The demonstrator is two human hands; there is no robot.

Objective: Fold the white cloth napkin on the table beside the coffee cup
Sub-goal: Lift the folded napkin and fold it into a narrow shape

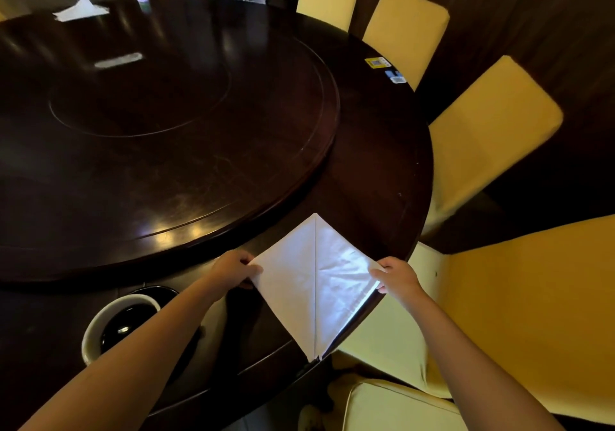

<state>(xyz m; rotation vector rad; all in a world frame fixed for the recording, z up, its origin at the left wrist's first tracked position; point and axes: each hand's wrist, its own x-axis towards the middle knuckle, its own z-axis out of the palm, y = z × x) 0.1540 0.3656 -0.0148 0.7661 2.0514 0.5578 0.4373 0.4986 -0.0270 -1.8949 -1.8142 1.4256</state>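
Pinching the white napkin (316, 284) at its two side corners, the left hand (233, 269) has the left tip between thumb and fingers and the right hand (397, 277) has the right tip the same way. It's already in a diamond shape with a seam down the middle, lying flat near the edge of the dark round table (376, 171), and the coffee cup (116, 324) sits just off to the left. Looks like thin, light, floppy cloth that creases easily and slides on polished wood, so I'd say corners are the place to grab, kept low and taut.
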